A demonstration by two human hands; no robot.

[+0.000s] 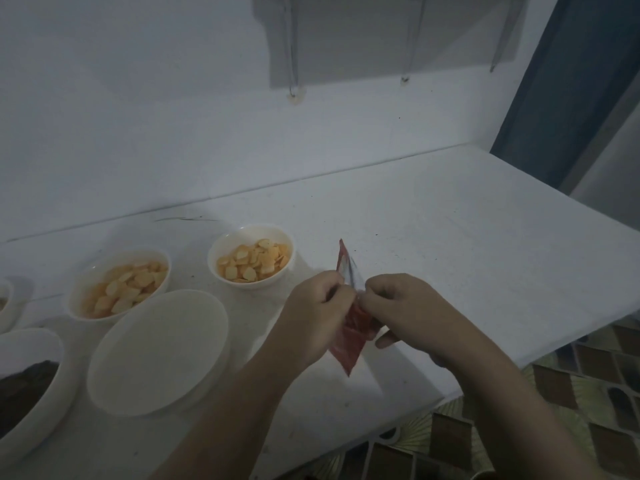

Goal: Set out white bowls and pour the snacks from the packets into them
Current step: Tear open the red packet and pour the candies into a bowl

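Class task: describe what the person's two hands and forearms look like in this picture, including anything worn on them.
Both the left hand and the right hand are bare: no gloves, rings, watch or bracelets show. The forearms are uncovered as far as the frame shows, with no sleeves visible.

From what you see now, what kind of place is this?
Probably a home kitchen or dining corner: a white counter against a plain wall, white bowls of snacks, and patterned floor tiles below.
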